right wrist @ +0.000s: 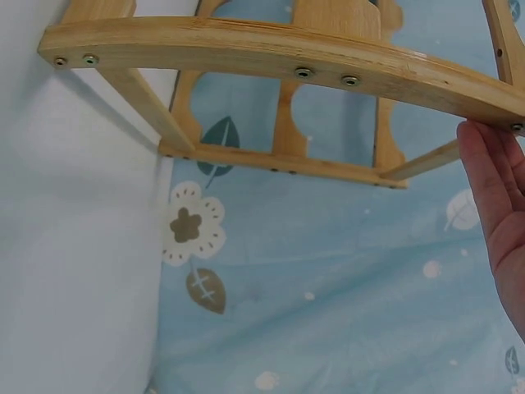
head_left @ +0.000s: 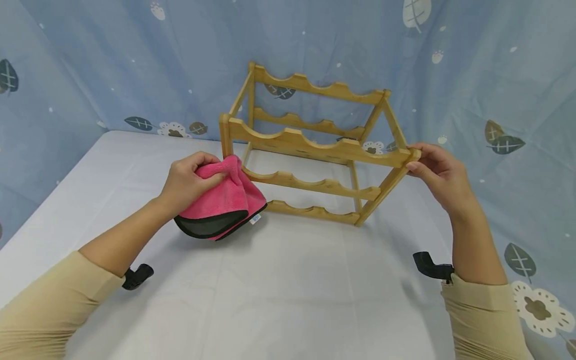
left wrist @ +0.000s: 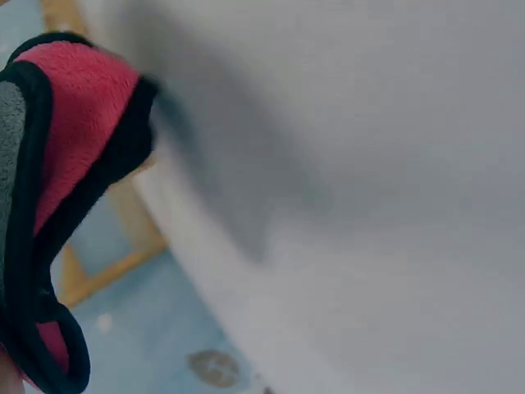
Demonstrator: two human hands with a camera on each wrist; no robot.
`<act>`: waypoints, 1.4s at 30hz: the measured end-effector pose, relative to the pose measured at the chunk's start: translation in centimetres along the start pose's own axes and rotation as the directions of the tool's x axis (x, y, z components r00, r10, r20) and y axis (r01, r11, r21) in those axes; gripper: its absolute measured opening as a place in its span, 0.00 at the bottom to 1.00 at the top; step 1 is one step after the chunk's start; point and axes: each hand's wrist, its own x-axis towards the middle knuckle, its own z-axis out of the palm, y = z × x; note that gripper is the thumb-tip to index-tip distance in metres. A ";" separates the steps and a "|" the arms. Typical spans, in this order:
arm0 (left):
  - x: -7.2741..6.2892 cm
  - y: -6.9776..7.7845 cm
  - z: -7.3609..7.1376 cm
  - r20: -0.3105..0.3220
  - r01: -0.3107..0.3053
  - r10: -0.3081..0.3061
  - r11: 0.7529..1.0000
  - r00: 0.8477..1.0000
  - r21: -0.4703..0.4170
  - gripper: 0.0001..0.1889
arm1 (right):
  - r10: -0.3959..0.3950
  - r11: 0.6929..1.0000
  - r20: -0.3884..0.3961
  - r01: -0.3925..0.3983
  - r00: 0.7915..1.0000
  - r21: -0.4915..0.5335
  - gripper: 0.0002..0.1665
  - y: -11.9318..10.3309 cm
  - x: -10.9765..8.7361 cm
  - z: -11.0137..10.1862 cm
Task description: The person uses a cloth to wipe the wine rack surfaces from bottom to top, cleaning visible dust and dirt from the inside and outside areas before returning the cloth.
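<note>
A wooden wine rack (head_left: 297, 142) with scalloped rails stands at the back of the white table. My left hand (head_left: 182, 177) grips a pink plush cloth (head_left: 225, 192), grey on its other side and edged in black. The bunched top of the cloth lies right at the rack's front left post, hiding the post's lower part. At the upper front right corner, my right hand (head_left: 443, 175) holds the rack between thumb and fingers. In the right wrist view its straight fingertips (right wrist: 484, 152) meet the end of a side post (right wrist: 246, 49). The left wrist view shows mostly the cloth's folded edge (left wrist: 82, 123).
The white tabletop (head_left: 279, 290) stretches in front of the rack. Behind it hangs a blue curtain (head_left: 180, 65) printed with leaves and flowers, close to the rack's back. Black wrist mounts (head_left: 434, 267) stick out from both sleeves.
</note>
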 end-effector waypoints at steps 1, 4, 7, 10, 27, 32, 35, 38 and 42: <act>-0.2 -0.3 0.2 0.001 -0.001 0.001 1.000 1.000 0.003 0.12 | -0.006 1.000 0.002 0.006 1.000 0.005 0.19 0.0 0.0 0.0; -0.7 -0.9 1.0 -0.011 -0.008 0.008 1.000 1.000 -0.014 0.13 | -0.008 1.000 0.001 0.008 1.000 0.015 0.19 0.0 0.1 0.0; -1.1 -1.2 2.0 -0.026 -0.014 0.013 0.998 1.000 -0.066 0.13 | -0.011 1.000 0.009 0.011 1.000 0.017 0.19 -0.1 0.2 0.0; -1.4 -1.2 3.0 -0.031 -0.013 0.010 0.992 0.999 -0.123 0.13 | -0.009 1.000 0.013 0.009 1.000 0.019 0.19 -0.1 0.2 0.1; -1.2 2.3 9.5 -0.056 0.043 -0.057 0.976 0.997 -0.215 0.13 | -0.028 0.999 0.035 0.027 0.999 0.047 0.20 0.3 0.4 0.2; -1.0 2.6 10.9 -0.099 -0.040 0.019 0.975 0.995 -0.218 0.14 | -0.026 0.998 0.031 0.024 0.999 0.061 0.19 0.2 0.4 0.1; -0.9 3.0 11.8 -0.103 -0.075 0.053 0.971 0.993 -0.227 0.13 | -0.019 0.999 0.029 0.018 0.999 0.037 0.19 0.1 0.3 0.0; -0.8 3.9 12.8 -0.043 -0.035 0.025 0.965 0.999 -0.261 0.12 | -0.007 0.999 0.013 0.007 1.000 0.035 0.19 0.1 0.2 0.0; -0.8 5.4 14.4 0.079 0.096 -0.077 0.955 0.994 -0.279 0.10 | 0.007 0.998 -0.002 -0.007 1.000 0.070 0.19 0.3 0.1 0.1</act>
